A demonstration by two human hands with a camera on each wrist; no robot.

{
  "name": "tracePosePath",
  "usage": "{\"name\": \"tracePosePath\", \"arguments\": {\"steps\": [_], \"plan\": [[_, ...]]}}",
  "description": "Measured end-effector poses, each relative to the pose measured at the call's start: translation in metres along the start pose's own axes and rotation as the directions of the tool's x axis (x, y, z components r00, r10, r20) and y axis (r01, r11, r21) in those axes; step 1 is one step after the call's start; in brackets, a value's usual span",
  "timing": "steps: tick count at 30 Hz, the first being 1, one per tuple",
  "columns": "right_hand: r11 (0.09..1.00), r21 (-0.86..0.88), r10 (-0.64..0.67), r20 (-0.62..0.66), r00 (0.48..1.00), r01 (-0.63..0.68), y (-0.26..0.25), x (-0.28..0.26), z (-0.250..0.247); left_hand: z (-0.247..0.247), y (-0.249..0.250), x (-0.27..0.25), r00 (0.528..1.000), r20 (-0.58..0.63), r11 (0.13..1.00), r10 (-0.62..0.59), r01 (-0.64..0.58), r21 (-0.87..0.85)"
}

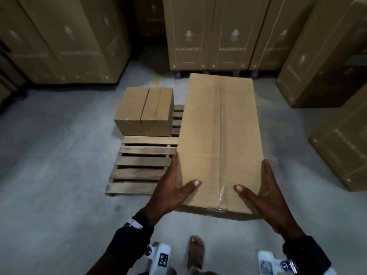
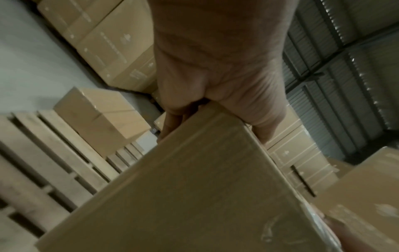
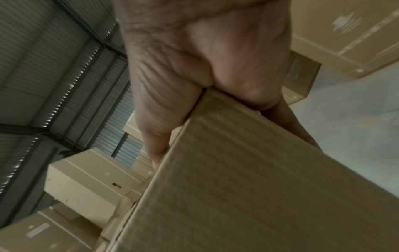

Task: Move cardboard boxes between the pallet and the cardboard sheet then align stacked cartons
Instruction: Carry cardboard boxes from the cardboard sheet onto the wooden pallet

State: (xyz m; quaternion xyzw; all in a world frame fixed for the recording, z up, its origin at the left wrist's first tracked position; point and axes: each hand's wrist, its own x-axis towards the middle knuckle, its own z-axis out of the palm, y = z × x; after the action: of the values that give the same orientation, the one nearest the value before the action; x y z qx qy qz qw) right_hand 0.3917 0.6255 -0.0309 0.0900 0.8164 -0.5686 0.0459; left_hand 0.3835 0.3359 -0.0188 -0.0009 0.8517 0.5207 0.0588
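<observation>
I carry a long plain cardboard box lengthwise in front of me, above the right part of a wooden pallet. My left hand grips its near left edge, thumb on the top face and fingers along the side. My right hand grips the near right edge the same way. Two smaller cartons sit side by side on the pallet's far left corner. The left wrist view shows my left hand on the box, with the pallet below. In the right wrist view, my right hand clamps the box.
Tall stacks of large printed cartons wall the back, the left and the right. Grey concrete floor lies left of the pallet. My sandalled foot stands below the box's near end.
</observation>
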Motion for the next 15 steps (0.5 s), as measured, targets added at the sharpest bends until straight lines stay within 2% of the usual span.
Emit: {"name": "tracePosePath", "arguments": {"steps": [7,15], "plan": [[0.998,0.051,0.019,0.029,0.999,-0.020,-0.028,0.095,0.051,-0.049,-0.021,0.095,0.999,-0.003,0.999,-0.051,0.051,-0.017],[1.000,0.010,0.020,-0.019,1.000,-0.020,-0.072,0.180,0.113,-0.106,-0.053,0.197,1.000,0.017,0.999,-0.017,0.016,0.029]]}}
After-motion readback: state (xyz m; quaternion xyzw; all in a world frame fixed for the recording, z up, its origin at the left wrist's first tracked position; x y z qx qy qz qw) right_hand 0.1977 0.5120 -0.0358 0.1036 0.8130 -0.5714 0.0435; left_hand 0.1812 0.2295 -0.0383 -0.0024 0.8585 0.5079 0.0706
